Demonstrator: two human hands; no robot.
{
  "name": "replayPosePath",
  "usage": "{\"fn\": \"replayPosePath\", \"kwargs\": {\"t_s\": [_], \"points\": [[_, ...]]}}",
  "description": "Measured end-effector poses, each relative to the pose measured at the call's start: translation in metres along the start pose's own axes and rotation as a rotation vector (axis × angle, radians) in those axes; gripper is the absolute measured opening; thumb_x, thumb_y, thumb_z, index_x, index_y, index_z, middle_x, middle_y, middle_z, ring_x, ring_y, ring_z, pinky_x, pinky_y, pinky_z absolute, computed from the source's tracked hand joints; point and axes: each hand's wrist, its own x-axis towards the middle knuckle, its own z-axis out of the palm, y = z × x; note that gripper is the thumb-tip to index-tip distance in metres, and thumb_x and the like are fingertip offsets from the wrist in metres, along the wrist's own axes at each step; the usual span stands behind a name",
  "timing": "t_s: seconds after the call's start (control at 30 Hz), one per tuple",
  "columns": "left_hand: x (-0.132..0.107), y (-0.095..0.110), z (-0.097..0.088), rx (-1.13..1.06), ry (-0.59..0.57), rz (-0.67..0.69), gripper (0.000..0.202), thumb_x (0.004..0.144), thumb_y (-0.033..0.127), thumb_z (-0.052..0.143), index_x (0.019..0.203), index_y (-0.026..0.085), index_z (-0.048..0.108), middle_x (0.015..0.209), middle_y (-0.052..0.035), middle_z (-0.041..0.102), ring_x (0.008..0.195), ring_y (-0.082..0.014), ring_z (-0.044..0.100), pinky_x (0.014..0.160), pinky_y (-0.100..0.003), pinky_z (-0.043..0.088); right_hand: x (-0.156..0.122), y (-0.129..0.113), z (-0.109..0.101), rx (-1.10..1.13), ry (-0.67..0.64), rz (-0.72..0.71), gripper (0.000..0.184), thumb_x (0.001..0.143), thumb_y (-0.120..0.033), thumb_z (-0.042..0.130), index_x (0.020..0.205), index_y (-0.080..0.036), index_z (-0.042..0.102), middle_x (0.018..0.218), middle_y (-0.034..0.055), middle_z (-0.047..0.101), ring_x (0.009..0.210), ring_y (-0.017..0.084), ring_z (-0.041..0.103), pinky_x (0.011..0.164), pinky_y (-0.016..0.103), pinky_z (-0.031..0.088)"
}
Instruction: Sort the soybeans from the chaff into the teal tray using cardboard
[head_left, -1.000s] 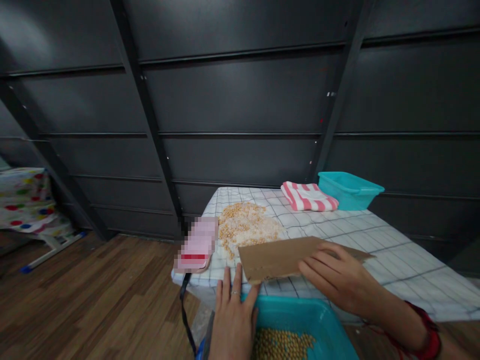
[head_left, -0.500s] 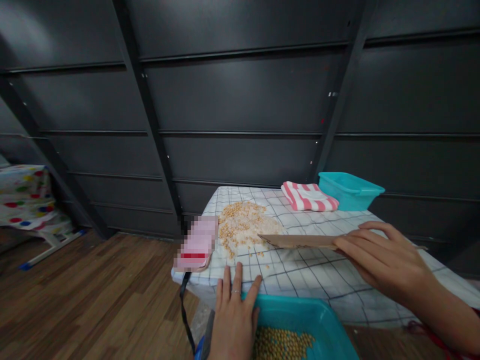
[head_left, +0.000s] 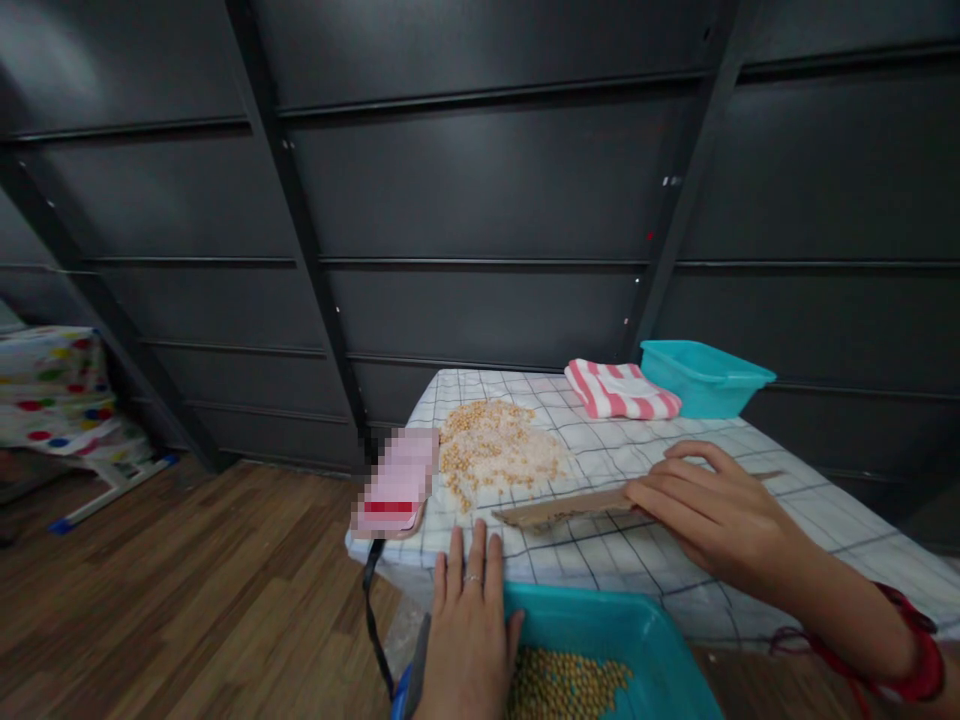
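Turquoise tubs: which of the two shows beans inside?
The near tub, beside the left hand: yellowish beans lie in it. The far tub, next to the striped towel, shows no beans from this view.

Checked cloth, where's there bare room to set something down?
Bare: between the striped towel, far tub, right hand and cardboard; also between the right forearm and right edge of the cloth. Crowded: left, where the pink object borders the scattered pile.

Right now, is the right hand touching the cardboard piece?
Touching. The head view shows the right hand gripping the cardboard piece, with no visible gap.
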Motion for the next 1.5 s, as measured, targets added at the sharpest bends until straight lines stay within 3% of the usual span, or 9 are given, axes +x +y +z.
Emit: {"fn": "replayPosePath", "kwargs": {"t_s": [0.17,0.4,0.63,0.87,1.07,1.3,1.5], "points": [[0.000,0.000,-0.002,-0.005,0.014,-0.038,0.054,0.070,0.022,0.051,0.122,0.012,0.049,0.130,-0.0214,0.045,0.117,-0.0410,0.041,0.084,-0.052,0.047,0.004,-0.001,0.004,-0.007,0.029,0.010,0.019,0.082,-0.002,0.040,0.090,-0.014,0.052,0.072,0.0030,0.061,0.067,0.013,0.052,0.075,0.034,0.038],[-0.002,0.000,0.001,-0.004,-0.014,-0.061,0.056,0.070,0.020,0.050,0.125,0.015,0.045,0.133,-0.0194,0.043,0.119,-0.0392,0.039,0.086,-0.053,0.045,0.001,-0.006,0.006,0.021,0.001,0.021,0.018,0.082,-0.002,0.040,0.087,-0.015,0.052,0.071,0.0017,0.060,0.066,0.012,0.051,0.076,0.034,0.038],[-0.001,0.000,0.001,-0.024,-0.015,-0.068,0.055,0.070,0.018,0.049,0.125,0.015,0.046,0.134,-0.0188,0.042,0.120,-0.0388,0.038,0.087,-0.053,0.044,-0.008,0.014,0.000,-0.065,0.065,0.097,0.014,0.081,-0.008,0.048,0.093,-0.014,0.051,0.071,0.0022,0.060,0.067,0.014,0.053,0.072,0.035,0.039],[-0.001,0.003,0.002,-0.013,0.012,-0.064,0.055,0.068,0.017,0.050,0.123,0.016,0.048,0.132,-0.0176,0.045,0.119,-0.0394,0.040,0.085,-0.053,0.046,-0.049,0.017,-0.002,-0.051,0.013,0.045,0.022,0.082,-0.001,0.038,0.089,-0.017,0.051,0.073,0.0015,0.061,0.068,0.013,0.053,0.073,0.034,0.041],[0.000,0.004,0.000,0.006,0.039,-0.026,0.052,0.071,0.018,0.050,0.123,0.013,0.048,0.131,-0.0210,0.045,0.117,-0.0400,0.041,0.085,-0.051,0.046,-0.078,0.018,-0.015,-0.016,-0.063,0.105,0.032,0.079,0.005,0.034,0.089,-0.020,0.052,0.074,-0.0012,0.062,0.068,0.013,0.054,0.073,0.035,0.041],[0.000,0.005,0.001,0.000,0.032,-0.029,0.052,0.071,0.019,0.051,0.122,0.014,0.049,0.131,-0.0202,0.046,0.117,-0.0402,0.042,0.085,-0.052,0.046,-0.071,0.026,-0.032,0.001,-0.077,0.118,0.031,0.081,0.003,0.035,0.088,-0.022,0.052,0.070,-0.0016,0.060,0.065,0.012,0.055,0.073,0.032,0.039],[0.000,0.006,0.002,-0.006,0.024,-0.053,0.054,0.070,0.019,0.050,0.124,0.016,0.047,0.132,-0.0176,0.045,0.119,-0.0385,0.041,0.086,-0.052,0.046,-0.049,0.020,-0.013,-0.029,-0.021,0.148,0.020,0.084,-0.004,0.040,0.088,-0.020,0.052,0.073,-0.0007,0.061,0.067,0.012,0.054,0.075,0.034,0.039]]}}
